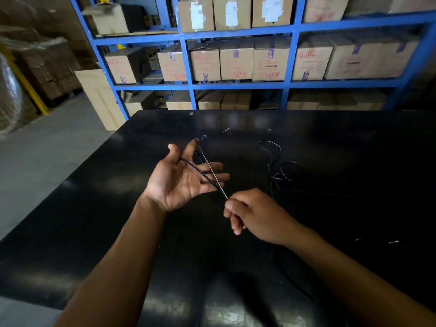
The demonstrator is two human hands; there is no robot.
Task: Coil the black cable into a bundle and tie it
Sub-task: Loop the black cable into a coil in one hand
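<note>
Right hand (253, 214) fingers pinch black cable (213, 175); left hand (182, 179) spread, cable looped.

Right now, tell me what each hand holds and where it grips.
The right hand pinches the black cable at a stretch near the left palm. The left hand, open, carries the cable looped across palm and fingers.

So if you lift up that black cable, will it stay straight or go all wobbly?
Probably wobbly. The black cable lies in loose, messy loops on the table, so it looks floppy. It is thin, so likely light. Between the left hand and right hand it runs straight only because it is pulled tight.
</note>
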